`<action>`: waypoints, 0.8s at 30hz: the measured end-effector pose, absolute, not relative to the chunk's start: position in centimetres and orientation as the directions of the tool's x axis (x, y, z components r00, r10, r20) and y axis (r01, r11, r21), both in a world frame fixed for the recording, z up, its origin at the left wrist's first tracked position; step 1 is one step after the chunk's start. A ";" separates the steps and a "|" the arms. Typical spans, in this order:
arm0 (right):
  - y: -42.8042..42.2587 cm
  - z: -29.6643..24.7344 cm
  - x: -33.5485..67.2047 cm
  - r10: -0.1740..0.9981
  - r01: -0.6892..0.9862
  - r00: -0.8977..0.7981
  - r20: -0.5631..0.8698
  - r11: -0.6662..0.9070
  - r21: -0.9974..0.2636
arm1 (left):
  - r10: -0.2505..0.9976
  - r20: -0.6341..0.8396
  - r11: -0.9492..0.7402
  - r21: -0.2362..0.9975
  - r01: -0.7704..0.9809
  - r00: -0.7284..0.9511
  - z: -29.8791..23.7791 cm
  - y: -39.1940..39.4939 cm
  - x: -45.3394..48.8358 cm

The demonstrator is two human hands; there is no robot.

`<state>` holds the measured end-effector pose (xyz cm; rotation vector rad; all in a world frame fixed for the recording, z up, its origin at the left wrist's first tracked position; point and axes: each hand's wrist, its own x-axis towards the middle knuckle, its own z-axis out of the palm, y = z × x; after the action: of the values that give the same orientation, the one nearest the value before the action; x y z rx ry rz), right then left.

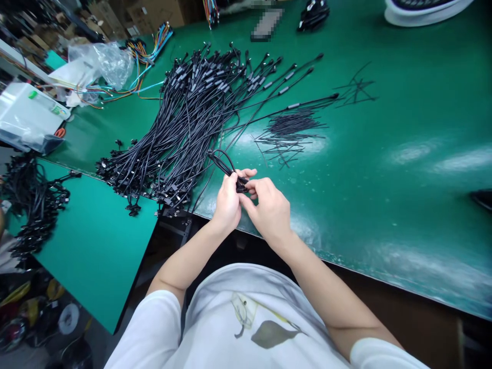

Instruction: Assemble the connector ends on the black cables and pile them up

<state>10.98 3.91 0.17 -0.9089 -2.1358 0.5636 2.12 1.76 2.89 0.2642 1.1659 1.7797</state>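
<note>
Bright overhead light leaves pale glare on the glossy green counter (384, 215) (strongest at right); shadows are faint. The looped thin black cable (223, 160) at centre is sharp. Edges bend; the lower-left corner blurs.

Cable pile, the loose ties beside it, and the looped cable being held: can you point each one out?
cable pile (188, 118), head view, middle of the heap
ties (290, 127), head view, centre of the small bunch
looped cable (221, 163), head view, strands of the loop

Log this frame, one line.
left hand grips looped black cable | right hand pinches it | cable pile beyond, on green table
</note>
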 end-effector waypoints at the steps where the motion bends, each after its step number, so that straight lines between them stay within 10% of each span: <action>1: 3.9 0.2 11.0 0.748 0.427 -0.478 0.460 0.656 -0.623 | 0.808 -0.309 -0.078 0.788 -0.610 -0.502 2.8 1.7 2.0; 10: 4.0 0.1 10.8 0.589 0.463 -0.672 0.450 0.808 -0.365 | 0.815 -0.360 -0.014 0.772 -0.636 -0.454 2.8 1.7 1.8; 14: 5.8 0.8 12.4 0.415 0.211 -0.831 0.369 0.850 -0.482 | 0.798 -0.349 0.022 0.831 -0.555 -0.491 2.1 1.6 1.1; 20: 9.7 2.7 13.7 0.746 0.026 -0.618 0.248 0.334 -0.942 | 0.942 -0.225 0.132 0.930 -0.342 -0.248 1.2 0.3 0.8; 24: 9.5 3.1 12.3 0.653 -0.162 -0.757 0.003 -0.183 -0.970 | 0.945 -0.292 0.326 0.878 -0.350 0.147 2.1 -0.2 1.8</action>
<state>12.34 9.52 3.14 -0.5722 -1.5490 1.9860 1.77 -0.21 2.06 0.7460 1.0041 1.0683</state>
